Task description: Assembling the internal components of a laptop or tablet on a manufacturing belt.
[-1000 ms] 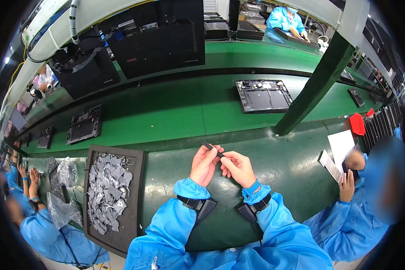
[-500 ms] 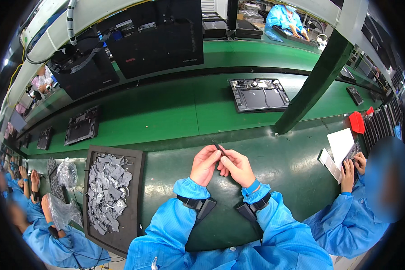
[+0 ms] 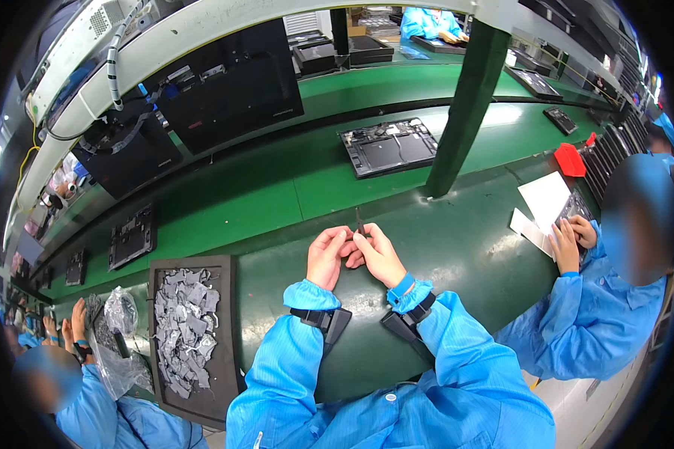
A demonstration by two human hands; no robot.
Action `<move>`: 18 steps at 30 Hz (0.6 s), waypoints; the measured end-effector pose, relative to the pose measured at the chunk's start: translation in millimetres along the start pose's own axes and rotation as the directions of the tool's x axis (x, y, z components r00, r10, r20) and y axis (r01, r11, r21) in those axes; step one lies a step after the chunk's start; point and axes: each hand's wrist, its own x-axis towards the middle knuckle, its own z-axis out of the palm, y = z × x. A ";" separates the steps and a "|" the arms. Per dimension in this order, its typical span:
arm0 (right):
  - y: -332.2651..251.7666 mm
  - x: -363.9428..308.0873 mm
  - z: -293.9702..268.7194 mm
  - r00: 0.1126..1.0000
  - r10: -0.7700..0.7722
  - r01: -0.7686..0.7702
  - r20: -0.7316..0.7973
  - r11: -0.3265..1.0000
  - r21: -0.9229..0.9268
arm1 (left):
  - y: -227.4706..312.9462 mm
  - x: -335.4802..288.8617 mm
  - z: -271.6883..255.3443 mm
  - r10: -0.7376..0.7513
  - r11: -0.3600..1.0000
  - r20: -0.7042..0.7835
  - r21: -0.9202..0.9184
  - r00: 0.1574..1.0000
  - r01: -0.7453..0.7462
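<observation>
My left hand (image 3: 326, 258) and my right hand (image 3: 380, 258) are close together over the green workbench, fingertips almost meeting. Between the thumb and fingers of my right hand a slim black pointed tool (image 3: 360, 221) points up and away from me; its exact kind is too small to tell. My left thumb is pressed to the curled fingers beside the tool, and whatever they pinch is hidden. On my left, a black tray (image 3: 231, 322) holds a heap of small grey pieces (image 3: 187, 329).
Beyond the bench runs a green conveyor (image 3: 277, 194) carrying open laptop bases (image 3: 389, 147). A dark green post (image 3: 464, 112) rises ahead on the right. A co-worker (image 3: 577, 322) handles a part beside white sheets (image 3: 544, 198); another person sits at left near plastic bags (image 3: 120, 310).
My view has turned right, so the scene shifts left in the picture. The black tool now stands more upright in my right hand. The co-worker at left has raised their hands.
</observation>
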 end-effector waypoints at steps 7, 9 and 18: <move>-45.2 -124.5 -9.3 0.996 -0.018 -0.035 -0.085 0.812 -0.583 | 28.4 30.0 21.5 -0.045 0.916 0.081 0.402 0.996 0.008; -37.8 -164.6 -25.4 0.952 -0.294 0.127 -0.085 0.634 -0.763 | 34.5 60.2 29.4 -0.070 0.904 0.052 0.425 0.996 0.041; -5.8 -214.5 -52.0 0.833 -0.511 0.009 -0.214 0.399 -0.917 | 21.7 212.5 5.2 0.217 0.102 -0.189 0.980 0.958 0.170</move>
